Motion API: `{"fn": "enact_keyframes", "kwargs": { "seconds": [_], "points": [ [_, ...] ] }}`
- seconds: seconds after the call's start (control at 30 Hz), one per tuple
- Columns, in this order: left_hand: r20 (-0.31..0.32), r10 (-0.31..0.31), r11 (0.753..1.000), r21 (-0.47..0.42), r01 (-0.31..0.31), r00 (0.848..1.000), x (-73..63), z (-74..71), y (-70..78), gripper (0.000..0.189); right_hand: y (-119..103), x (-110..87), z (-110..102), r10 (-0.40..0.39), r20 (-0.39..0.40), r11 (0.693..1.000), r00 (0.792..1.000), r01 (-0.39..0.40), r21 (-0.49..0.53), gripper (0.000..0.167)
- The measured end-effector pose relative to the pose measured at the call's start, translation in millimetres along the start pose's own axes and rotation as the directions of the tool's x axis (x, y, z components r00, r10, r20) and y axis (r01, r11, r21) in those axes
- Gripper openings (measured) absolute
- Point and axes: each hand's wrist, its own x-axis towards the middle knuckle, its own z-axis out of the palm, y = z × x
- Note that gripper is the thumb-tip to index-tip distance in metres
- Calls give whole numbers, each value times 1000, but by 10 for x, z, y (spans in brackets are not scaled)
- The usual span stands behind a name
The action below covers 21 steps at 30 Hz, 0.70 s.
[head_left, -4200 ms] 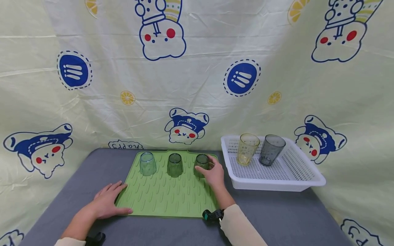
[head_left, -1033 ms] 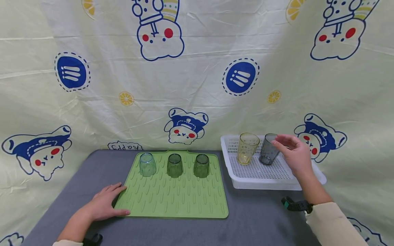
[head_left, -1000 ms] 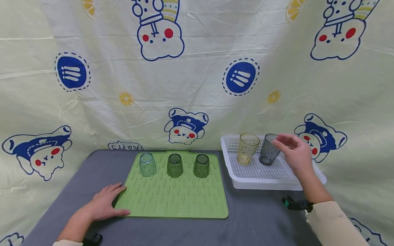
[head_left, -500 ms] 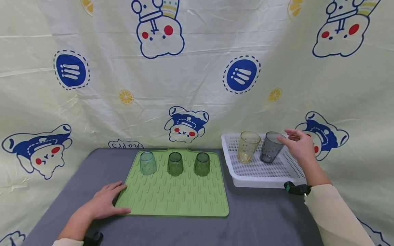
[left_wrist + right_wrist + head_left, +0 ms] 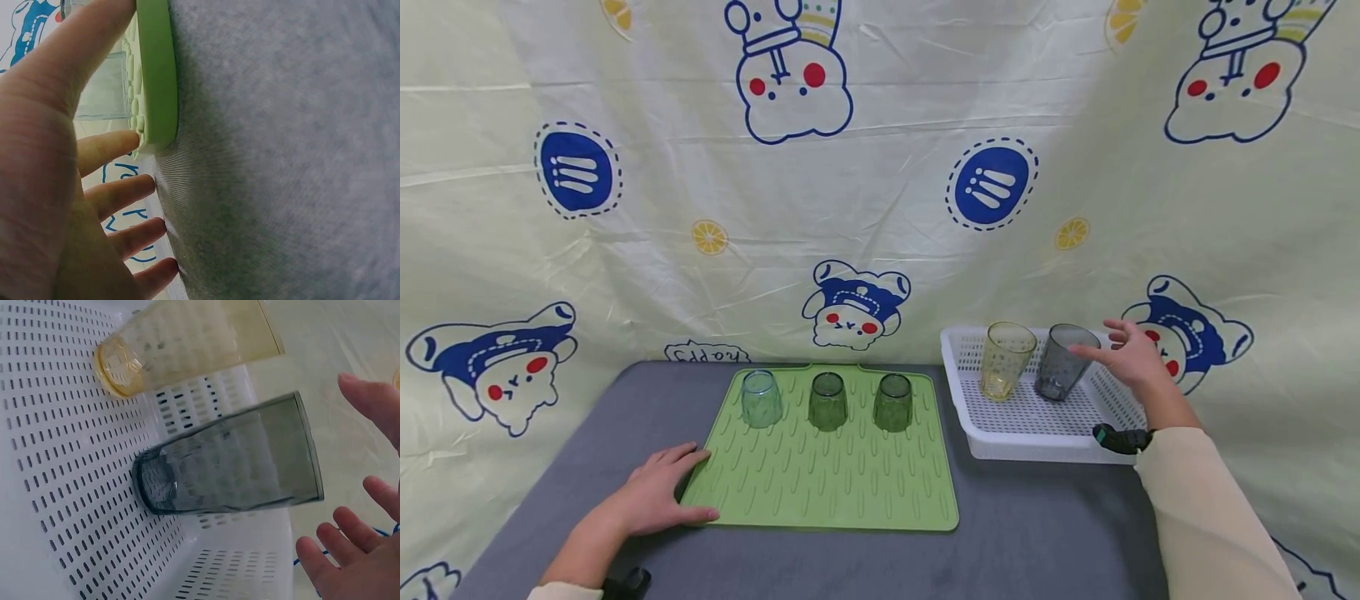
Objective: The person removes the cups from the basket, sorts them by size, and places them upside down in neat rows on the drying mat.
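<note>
My right hand (image 5: 1133, 362) hovers over the right part of the white basket, its thumb and fingers spread. Beside it a grey tumbler (image 5: 231, 459) stands in the basket; the right wrist view shows a gap between the fingers and its rim. To the left of that is a yellow tumbler (image 5: 1006, 362), also upright. My left hand (image 5: 651, 492) rests at the left edge of a green drying mat (image 5: 827, 492), with thumb and index finger touching its edge. Along the mat's back stand a bluish glass (image 5: 762, 400) and two dark green glasses (image 5: 827, 402), all upside down.
The white perforated basket (image 5: 1037, 448) sits at the back right of the grey-covered table (image 5: 1045, 533), to the right of the mat. A printed curtain (image 5: 880, 192) hangs right behind the table.
Since the oldest frame, my right hand has let go of the rightmost dark green glass and moved right to the basket. Lately its fingers have spread beside the grey tumbler. My left hand stays put.
</note>
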Motion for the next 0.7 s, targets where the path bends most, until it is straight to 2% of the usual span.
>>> {"fn": "enact_keyframes", "kwargs": {
  "seconds": [0.17,0.33,0.57,0.7],
  "points": [
    [-30,12,1000,-2,-12,999,-2,17,-2,100,75,103,2,13,58,1000,998,-13,2,129],
    [-117,42,999,-14,-44,992,-10,58,66,100,101,128,41,38,72,999,997,-40,28,127],
    [-254,110,988,-78,-133,961,11,107,240,93,159,168,85,102,65,992,993,-106,62,128],
    [-303,117,977,-137,-165,946,36,159,336,88,205,228,123,110,73,989,991,-116,90,129]
  ]
}}
